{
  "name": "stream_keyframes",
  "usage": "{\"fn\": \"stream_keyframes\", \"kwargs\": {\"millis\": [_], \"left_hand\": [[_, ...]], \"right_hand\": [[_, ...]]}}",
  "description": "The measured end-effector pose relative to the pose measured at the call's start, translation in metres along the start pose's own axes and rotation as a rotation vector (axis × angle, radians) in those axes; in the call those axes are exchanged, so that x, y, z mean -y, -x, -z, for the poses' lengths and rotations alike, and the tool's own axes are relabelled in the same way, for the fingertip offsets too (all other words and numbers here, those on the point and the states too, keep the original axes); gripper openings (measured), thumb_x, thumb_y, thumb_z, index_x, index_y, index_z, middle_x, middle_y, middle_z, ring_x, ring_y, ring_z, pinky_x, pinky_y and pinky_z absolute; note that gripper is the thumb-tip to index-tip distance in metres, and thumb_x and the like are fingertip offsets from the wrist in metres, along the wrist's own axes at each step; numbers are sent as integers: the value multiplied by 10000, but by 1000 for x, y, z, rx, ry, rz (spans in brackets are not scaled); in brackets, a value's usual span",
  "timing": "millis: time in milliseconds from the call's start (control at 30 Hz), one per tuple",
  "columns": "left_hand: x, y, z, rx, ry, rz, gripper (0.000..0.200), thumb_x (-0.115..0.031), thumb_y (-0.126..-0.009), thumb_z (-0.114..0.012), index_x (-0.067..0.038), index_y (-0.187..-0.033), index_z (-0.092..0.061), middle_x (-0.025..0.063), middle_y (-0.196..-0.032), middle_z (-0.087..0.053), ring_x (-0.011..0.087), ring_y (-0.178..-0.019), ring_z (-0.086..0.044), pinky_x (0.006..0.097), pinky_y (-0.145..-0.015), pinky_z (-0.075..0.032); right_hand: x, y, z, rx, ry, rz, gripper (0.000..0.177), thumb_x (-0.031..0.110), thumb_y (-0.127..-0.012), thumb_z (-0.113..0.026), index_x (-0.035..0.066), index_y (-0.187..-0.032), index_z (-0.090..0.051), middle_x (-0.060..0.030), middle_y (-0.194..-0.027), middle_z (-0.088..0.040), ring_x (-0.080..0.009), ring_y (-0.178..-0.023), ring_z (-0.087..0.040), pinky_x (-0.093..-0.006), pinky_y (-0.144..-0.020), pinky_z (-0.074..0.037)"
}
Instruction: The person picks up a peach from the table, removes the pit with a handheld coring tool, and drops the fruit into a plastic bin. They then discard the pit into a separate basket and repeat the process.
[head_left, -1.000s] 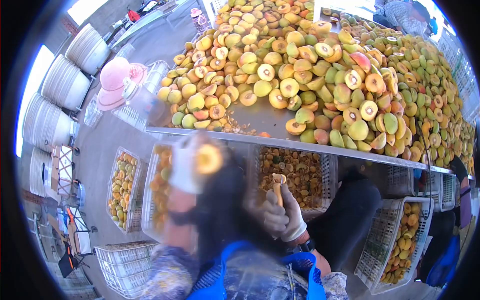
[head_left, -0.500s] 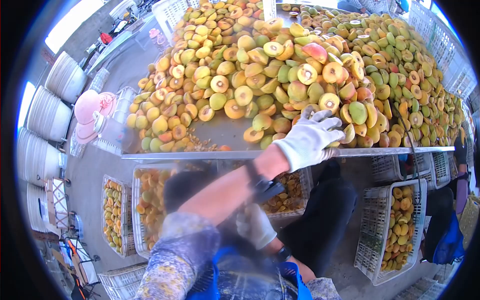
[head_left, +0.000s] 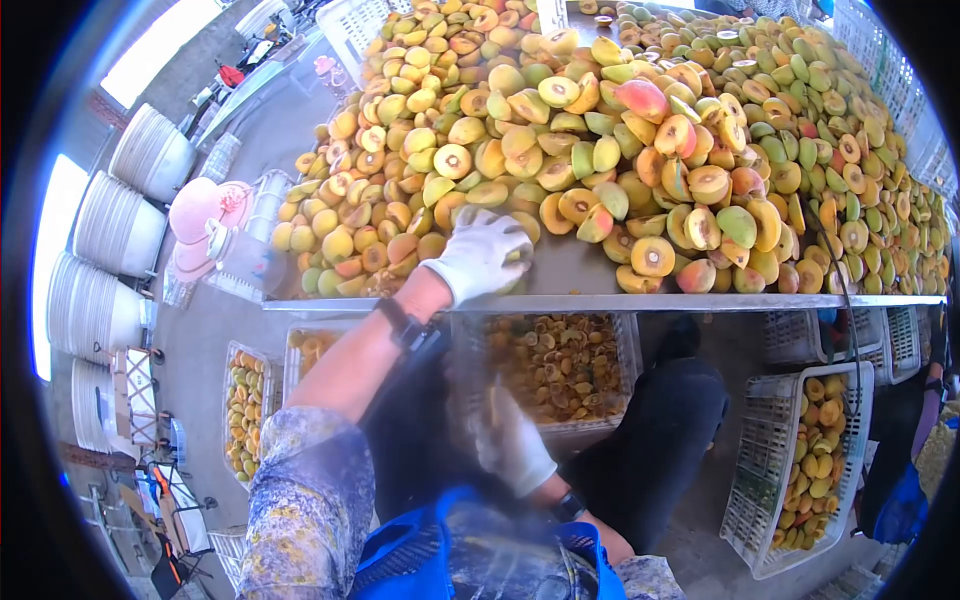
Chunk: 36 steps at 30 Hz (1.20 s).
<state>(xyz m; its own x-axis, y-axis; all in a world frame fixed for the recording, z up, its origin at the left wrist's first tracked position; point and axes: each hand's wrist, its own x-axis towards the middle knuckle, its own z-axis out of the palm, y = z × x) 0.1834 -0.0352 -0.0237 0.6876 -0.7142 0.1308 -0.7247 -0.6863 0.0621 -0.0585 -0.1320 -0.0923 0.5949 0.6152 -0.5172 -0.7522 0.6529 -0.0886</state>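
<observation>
My left hand (head_left: 482,256), in a white glove, is palm-down at the near edge of the metal table (head_left: 565,272). Its fingers curl over peach halves, and one yellow peach half (head_left: 527,227) peeks out by the fingertips; the palm hides the rest. A large heap of halved peaches (head_left: 480,130), yellow, green and reddish, rises behind it. My right hand (head_left: 515,445), also gloved, hangs low between my knees, below the table edge. Motion smears its fingers, and I cannot tell what they hold.
Under the table a white crate (head_left: 632,360) contains dark orange fruit pieces. Fruit-filled crates stand at right (head_left: 745,470) and left (head_left: 262,400). A pink hat (head_left: 200,215) and stacked white tubs (head_left: 95,305) are at left. A dark cord (head_left: 838,270) hangs over the table's right side.
My left hand has moved left along the table edge. Peach halves near it have shifted left, baring metal where they lay. My right hand stays low, and the view has shifted slightly.
</observation>
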Motion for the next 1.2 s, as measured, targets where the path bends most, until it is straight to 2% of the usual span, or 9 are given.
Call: {"fn": "stream_keyframes", "kwargs": {"millis": [200, 367, 533, 600, 733, 800, 933, 967, 1200], "left_hand": [[9, -4, 10, 43, 67, 124, 342, -264, -834, -675, -156, -1154, -616, 102, -1188, -570, 361, -1153, -500, 519, -984, -374], [20, 4, 26, -228, 324, 210, 427, -349, -846, -720, -96, -1170, -605, 122, -1094, -618, 293, -1015, -600, 378, -909, -458], [-25, 61, 75, -472, 1285, 781, 400, -300, -912, -663, -18, -1183, -582, 46, -1041, -644, 162, -943, -595, 286, -817, -487], [-30, 102, 43, -429, 467, 320, 329, -316, -1002, -503, -65, -1196, -591, 34, -1054, -648, 131, -919, -630, 270, -650, -518], [-53, 151, 7, -360, 1729, 615, 306, -144, -962, -576, -12, -1231, -514, 95, -1133, -651, 226, -995, -654, 313, -849, -534], [-81, 152, 16, -381, 759, 475, 338, -195, -983, -567, 0, -1246, -485, 98, -1129, -651, 216, -1013, -648, 313, -912, -515], [-80, 154, -10, -397, 1936, 747, 355, -249, -1069, -368, 2, -1309, -442, 93, -1150, -640, 163, -1016, -632, 300, -920, -507], [-94, 142, 3, -471, 1745, 841, 574, -523, -1031, -331, -18, -1090, -596, 93, -978, -665, 167, -866, -631, 297, -806, -511], [-97, 141, -2, -395, 1474, 767, 590, -542, -1033, -289, -30, -1059, -582, 82, -967, -654, 151, -898, -606, 288, -843, -493]], "right_hand": [[1, 13, -17, -85, 123, 149, 441, 565, -944, -532, 125, -930, -503, 6, -617, -475, -109, -433, -436, -275, -388, -355], [6, 27, -29, -139, 134, 212, 417, 531, -954, -542, 117, -990, -571, 23, -658, -502, -95, -474, -452, -231, -409, -355], [13, 28, -42, -188, 208, 200, 442, 550, -956, -525, 111, -993, -563, 20, -664, -511, -76, -444, -430, -207, -389, -329], [8, 21, -39, -200, 268, 335, 442, 549, -962, -512, 111, -975, -565, 34, -632, -496, -60, -416, -405, -187, -374, -308], [-5, -3, -16, -186, 535, 693, 411, 501, -981, -507, 106, -889, -570, 44, -569, -453, -51, -406, -389, -201, -370, -294], [-8, -11, -15, -235, 671, 868, 393, 465, -993, -504, 95, -874, -563, 39, -574, -457, -44, -416, -384, -211, -375, -288], [2, 8, -36, -301, 1020, 980, 340, 348, -1013, -509, 31, -909, -574, 26, -666, -498, -49, -564, -415, -231, -473, -343], [3, 6, -40, -304, 1096, 1048, 328, 328, -1014, -513, 19, -925, -580, 25, -680, -498, -53, -597, -408, -238, -500, -351], [1, -9, -32, -289, 1020, 1030, 339, 368, -1017, -499, 40, -977, -575, 23, -648, -491, -51, -525, -393, -227, -457, -338]]}}
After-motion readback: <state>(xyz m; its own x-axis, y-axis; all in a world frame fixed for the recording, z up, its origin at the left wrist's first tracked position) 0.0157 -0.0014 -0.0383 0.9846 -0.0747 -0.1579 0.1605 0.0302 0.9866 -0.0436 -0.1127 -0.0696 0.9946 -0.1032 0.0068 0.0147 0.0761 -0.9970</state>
